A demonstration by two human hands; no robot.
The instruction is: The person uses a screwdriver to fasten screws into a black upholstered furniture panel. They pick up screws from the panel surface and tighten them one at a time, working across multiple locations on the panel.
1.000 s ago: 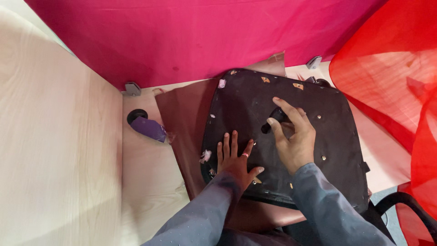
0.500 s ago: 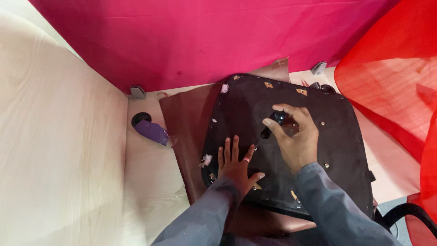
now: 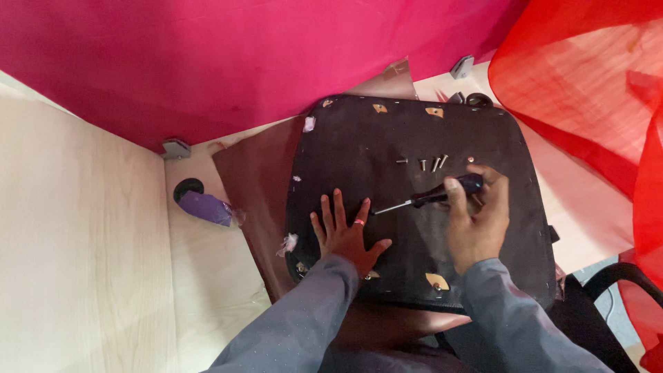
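— On the pale wooden table (image 3: 207,290), what lies under the hands?

— One black seat panel (image 3: 414,200), lying flat, with its underside up. It rests on a brown sheet (image 3: 255,186), and the sheet sticks out at the panel's left side and at the top.

— What does the left hand do?

— The left hand (image 3: 347,235) lies flat on the panel, near the lower left part. Its fingers are spread, palm down. One finger has a small red ring.

— And the right hand?

— The right hand (image 3: 476,221) is closed around the black handle of a screwdriver (image 3: 428,199). The fingers wrap the handle and the thumb lies along it. The metal shaft points to the left, and its tip is just beside the fingertips of the left hand, at the surface of the panel. If the tip sits in a screw, I cannot tell.

— Are there loose parts?

— Yes, some small screws (image 3: 431,164) lie on the panel, above the screwdriver, near each other. Small tan tabs (image 3: 435,280) show near the panel's edges.

— What else is around?

— A purple object (image 3: 206,207) lies on the table, left of the brown sheet, beside a dark round hole. Behind is magenta cloth (image 3: 242,62), and at the right hangs red sheer fabric (image 3: 587,83).
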